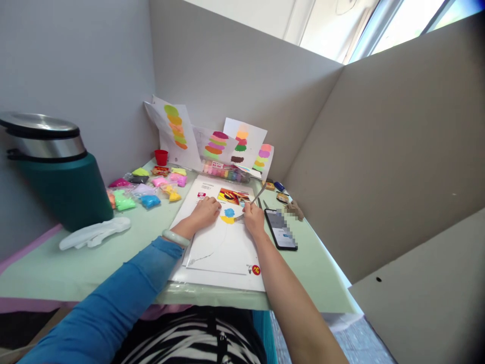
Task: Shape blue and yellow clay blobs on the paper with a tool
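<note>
My right hand grips a metal fork, its handle slanting up to the right. The tines meet a flat yellow clay patch on a white sheet of paper. Just above the yellow lies a blue clay patch with a rough edge. My left hand rests on the paper to the left of both patches, fingers lying on the sheet and nothing seen in them. A faint curved line runs down the sheet, which lies on a larger printed white pad.
Several bags of coloured clay and a red cup sit at the left. A green flask stands beside a white glove. To the right is a phone. Colour sample sheets lean against the grey partition.
</note>
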Demonstrator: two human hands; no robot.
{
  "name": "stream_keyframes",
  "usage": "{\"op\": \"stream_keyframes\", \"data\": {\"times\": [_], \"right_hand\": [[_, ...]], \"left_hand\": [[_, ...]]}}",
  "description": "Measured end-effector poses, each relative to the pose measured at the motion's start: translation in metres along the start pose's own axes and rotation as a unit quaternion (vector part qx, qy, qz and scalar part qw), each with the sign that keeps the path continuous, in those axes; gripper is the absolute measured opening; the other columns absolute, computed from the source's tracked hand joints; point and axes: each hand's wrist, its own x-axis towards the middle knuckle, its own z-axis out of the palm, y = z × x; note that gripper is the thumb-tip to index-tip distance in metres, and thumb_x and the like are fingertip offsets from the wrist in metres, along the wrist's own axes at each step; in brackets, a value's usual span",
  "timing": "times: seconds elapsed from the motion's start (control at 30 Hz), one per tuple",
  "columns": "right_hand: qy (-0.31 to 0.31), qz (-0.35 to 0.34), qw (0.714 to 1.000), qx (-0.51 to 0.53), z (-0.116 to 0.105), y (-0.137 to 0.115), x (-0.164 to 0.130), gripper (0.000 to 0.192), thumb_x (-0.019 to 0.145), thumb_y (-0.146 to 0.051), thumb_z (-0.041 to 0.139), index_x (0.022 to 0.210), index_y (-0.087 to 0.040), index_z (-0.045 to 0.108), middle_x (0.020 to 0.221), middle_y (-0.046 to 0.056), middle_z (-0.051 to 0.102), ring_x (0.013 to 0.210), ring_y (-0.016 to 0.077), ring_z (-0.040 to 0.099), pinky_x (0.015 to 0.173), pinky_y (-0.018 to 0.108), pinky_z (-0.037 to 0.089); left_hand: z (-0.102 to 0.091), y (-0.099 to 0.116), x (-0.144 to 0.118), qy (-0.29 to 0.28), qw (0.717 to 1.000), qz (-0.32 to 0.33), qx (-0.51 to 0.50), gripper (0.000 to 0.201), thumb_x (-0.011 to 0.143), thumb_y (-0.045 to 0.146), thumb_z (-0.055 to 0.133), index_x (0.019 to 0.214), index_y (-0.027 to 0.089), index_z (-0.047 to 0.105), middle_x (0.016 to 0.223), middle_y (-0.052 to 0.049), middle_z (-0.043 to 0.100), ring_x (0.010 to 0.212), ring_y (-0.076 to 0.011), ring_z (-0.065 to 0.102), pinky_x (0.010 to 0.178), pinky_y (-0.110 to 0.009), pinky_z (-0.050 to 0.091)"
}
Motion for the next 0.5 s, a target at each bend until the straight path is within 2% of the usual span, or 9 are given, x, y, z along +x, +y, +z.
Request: {"op": "stream_keyframes", "data": {"times": [0.1, 0.2, 0.3, 0.5], "right_hand": [[-0.003, -0.002, 0.999, 0.05, 0.0013, 0.0008, -0.0007, 0.042, 0.088, -0.041, 0.032, 0.071, -0.019, 0.063, 0.066, 0.004, 0.064, 0.069, 0.017, 0.059, 0.064, 0.024, 0.039], [-0.033, -0.027, 0.994, 0.105, 0.0046, -0.0008, -0.003, 0.042, 0.087, -0.045, 0.033, 0.074, -0.019, 0.063, 0.062, 0.001, 0.062, 0.066, 0.0153, 0.059, 0.063, 0.023, 0.04], [-0.053, -0.033, 0.992, 0.11, 0.0063, -0.0022, -0.0035, 0.041, 0.087, -0.045, 0.034, 0.072, -0.019, 0.063, 0.06, 0.001, 0.061, 0.065, 0.015, 0.059, 0.062, 0.022, 0.041], [-0.015, 0.011, 0.996, 0.088, 0.0036, -0.0003, -0.0011, 0.04, 0.086, -0.043, 0.035, 0.07, -0.019, 0.063, 0.057, 0.001, 0.06, 0.062, 0.015, 0.058, 0.063, 0.022, 0.041]], "left_hand": [[-0.0006, 0.0007, -0.0003, 0.002, 1.0, 0.002, 0.002, 0.027, 0.084, 0.024, 0.042, 0.102, 0.019, 0.062, 0.106, -0.01, 0.057, 0.102, -0.025, 0.048, 0.083, -0.038, 0.039], [-0.0011, 0.0011, -0.0007, 0.006, 1.0, 0.004, 0.001, 0.027, 0.084, 0.024, 0.042, 0.101, 0.019, 0.062, 0.106, -0.01, 0.057, 0.103, -0.0256, 0.048, 0.083, -0.04, 0.039], [-0.001, 0.0007, -0.0007, 0.002, 1.0, 0.002, -0.005, 0.027, 0.084, 0.025, 0.043, 0.102, 0.019, 0.062, 0.106, -0.01, 0.057, 0.103, -0.0259, 0.048, 0.084, -0.04, 0.039], [0.0, -0.0005, -0.0003, 0.0, 1.0, 0.005, -0.005, 0.027, 0.084, 0.024, 0.042, 0.101, 0.019, 0.062, 0.106, -0.009, 0.057, 0.102, -0.0254, 0.048, 0.084, -0.039, 0.038]]}}
